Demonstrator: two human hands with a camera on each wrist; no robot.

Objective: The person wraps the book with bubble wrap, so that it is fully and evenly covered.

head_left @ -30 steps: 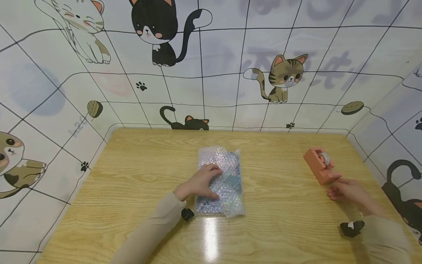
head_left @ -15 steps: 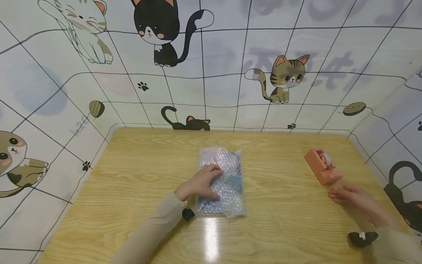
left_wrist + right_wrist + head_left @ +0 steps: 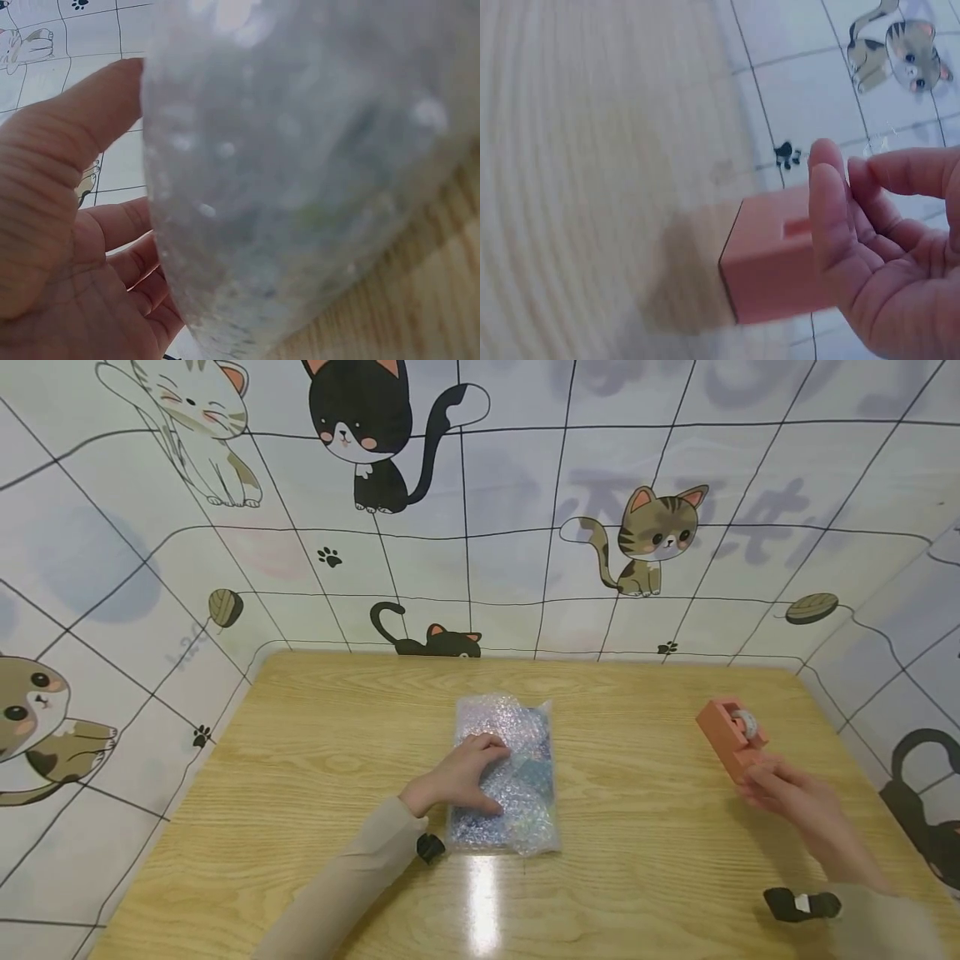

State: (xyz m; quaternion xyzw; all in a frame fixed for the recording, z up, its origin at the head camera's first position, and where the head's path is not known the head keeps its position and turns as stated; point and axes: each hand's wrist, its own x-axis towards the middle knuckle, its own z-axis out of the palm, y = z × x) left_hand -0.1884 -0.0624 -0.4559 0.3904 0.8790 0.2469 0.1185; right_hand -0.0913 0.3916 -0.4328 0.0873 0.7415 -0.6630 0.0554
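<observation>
A flat package (image 3: 528, 777) in bubble wrap lies at the middle of the table. My left hand (image 3: 456, 777) rests on its left part, thumb and fingers spread apart; in the left wrist view, the shiny wrap (image 3: 300, 150) hides the fingertips. At the right stands a coral tape dispenser (image 3: 722, 737) with a tape roll (image 3: 745, 723) in it. My right hand (image 3: 798, 806) is at the dispenser's near end, thumb against fingers. Between them the right wrist view shows a faint glint of clear tape (image 3: 883, 142), pinched at the fingertips; most of it is hard to see.
The wooden table (image 3: 337, 718) is bounded at the back and both sides by a white cloth (image 3: 510, 568) printed with cats and grid lines. Bare wood lies between the package and the dispenser.
My right hand has pulled a little away from the dispenser toward me, then risen back over its near end. The left hand and the package have stayed in place.
</observation>
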